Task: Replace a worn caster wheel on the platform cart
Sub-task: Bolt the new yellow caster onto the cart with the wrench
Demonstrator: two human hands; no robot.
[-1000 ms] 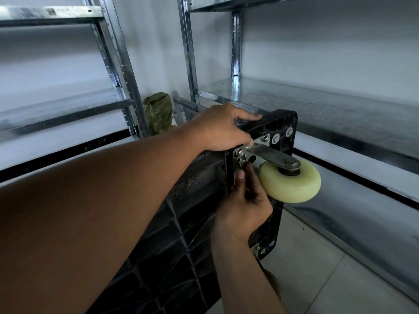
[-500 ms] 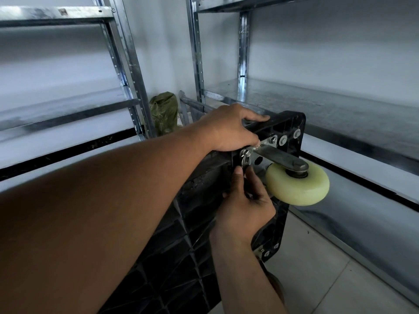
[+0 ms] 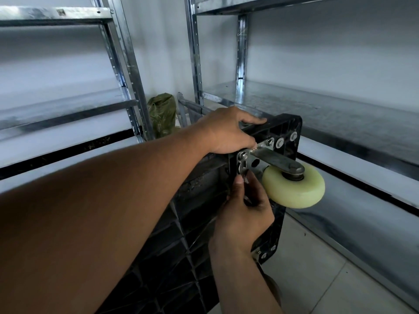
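Fastener (image 3: pixel 243 177) worked by fingers on tipped platform cart (image 3: pixel 288 130).
Head view: the cart's upper edge is gripped by the left hand (image 3: pixel 229 132). The cream caster wheel (image 3: pixel 294 189) sits at that top corner. The right hand (image 3: pixel 247 214) is kept at the mounting plate's (image 3: pixel 246 158) lower corner, as a second ago, pinching the fastener; turning is judged unfinished.

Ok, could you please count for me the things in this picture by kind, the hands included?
hands: 2, the left hand and the right hand
caster wheel: 1
platform cart: 1
green bag: 1
metal racks: 2, the left rack and the right rack
total: 7
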